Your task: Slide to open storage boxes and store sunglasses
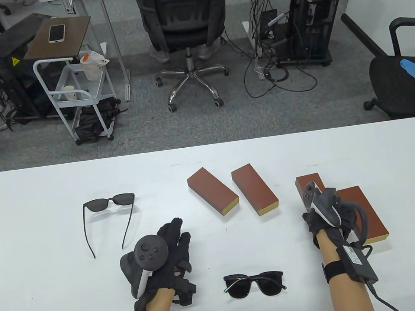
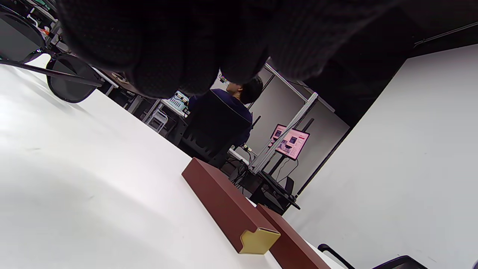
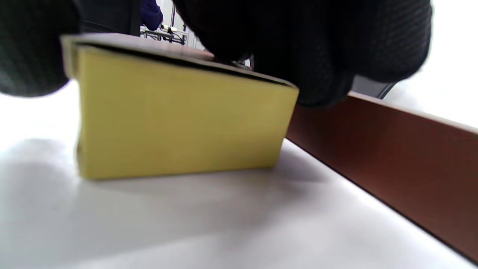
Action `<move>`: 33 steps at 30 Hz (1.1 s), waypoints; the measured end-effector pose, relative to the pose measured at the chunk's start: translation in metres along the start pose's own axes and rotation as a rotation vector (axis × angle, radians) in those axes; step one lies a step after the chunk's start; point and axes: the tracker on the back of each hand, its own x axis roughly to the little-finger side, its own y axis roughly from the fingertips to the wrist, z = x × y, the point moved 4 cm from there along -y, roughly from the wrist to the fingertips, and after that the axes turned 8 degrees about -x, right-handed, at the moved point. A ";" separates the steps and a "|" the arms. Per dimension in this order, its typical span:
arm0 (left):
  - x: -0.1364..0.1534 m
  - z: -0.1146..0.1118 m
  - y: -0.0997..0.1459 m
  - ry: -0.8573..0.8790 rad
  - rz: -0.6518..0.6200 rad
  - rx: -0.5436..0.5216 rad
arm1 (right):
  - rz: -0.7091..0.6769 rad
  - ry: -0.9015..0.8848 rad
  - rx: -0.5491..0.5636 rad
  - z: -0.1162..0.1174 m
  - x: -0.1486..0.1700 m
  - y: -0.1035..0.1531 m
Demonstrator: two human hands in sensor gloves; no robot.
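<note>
Brown box [image 1: 308,182] sits right under the right hand [image 1: 324,211], grip clamped across its near end; long axis runs away, left hand [image 1: 165,248] idle, relaxed.

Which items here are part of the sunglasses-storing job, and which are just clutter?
Job:
- four brown storage boxes: two mid-table, one under the right hand, one beside it
- open sunglasses
- folded sunglasses
- left hand, right hand

Clutter:
- phone on side table
- office chair
- white cart
</note>
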 end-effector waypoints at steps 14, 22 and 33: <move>-0.001 0.000 0.001 -0.020 -0.039 -0.013 | -0.033 -0.133 -0.043 -0.005 0.010 0.004; -0.016 -0.005 0.003 -0.014 -0.188 0.029 | -0.212 -0.217 0.131 -0.052 0.031 0.027; -0.043 -0.010 0.014 0.001 -0.486 0.076 | -0.806 -0.257 0.165 -0.099 0.013 0.093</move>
